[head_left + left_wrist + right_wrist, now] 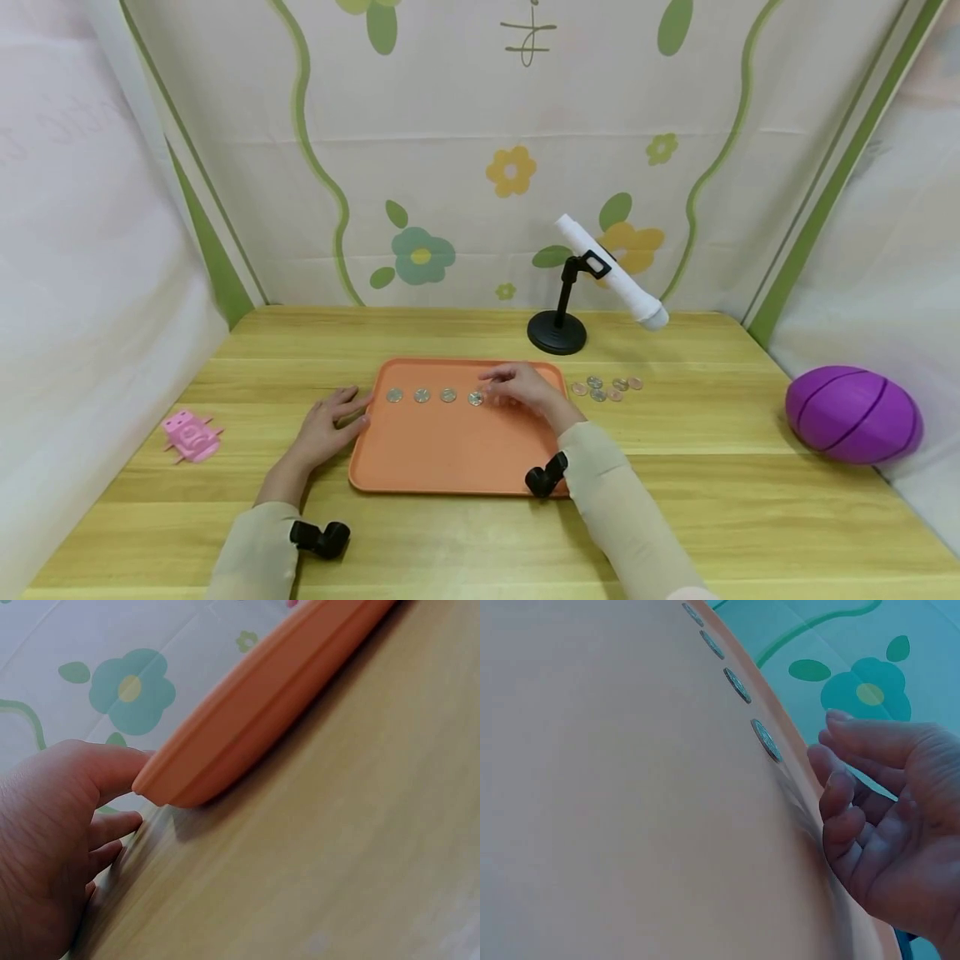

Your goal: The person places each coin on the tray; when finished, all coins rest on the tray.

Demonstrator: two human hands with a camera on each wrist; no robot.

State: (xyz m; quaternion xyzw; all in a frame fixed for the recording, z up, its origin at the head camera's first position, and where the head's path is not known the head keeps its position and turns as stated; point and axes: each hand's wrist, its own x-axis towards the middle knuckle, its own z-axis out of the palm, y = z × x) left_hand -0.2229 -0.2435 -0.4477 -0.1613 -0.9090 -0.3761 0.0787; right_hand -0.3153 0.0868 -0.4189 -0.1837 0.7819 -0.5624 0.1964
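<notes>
An orange tray (450, 450) lies on the table, with several silver coins (422, 396) in a row along its far part. My left hand (326, 429) rests at the tray's left edge, fingers spread and fairly straight. In the left wrist view, a digit of the left hand (52, 832) touches the tray's rim (240, 712), and other fingers reach down beside it. Over the tray's right part, my right hand (522, 387) hovers just beside the rightmost coin (476, 398). The right wrist view shows the right hand (889, 817) with loosely bent fingers, holding nothing visible, apart from the nearest coin (766, 740).
Right of the tray lies a loose group of silver and copper coins (597, 395). Behind stands a white microphone (618, 279) on a black stand (557, 332). A purple ball (853, 414) sits at the far right, a pink toy figure (192, 435) at the left.
</notes>
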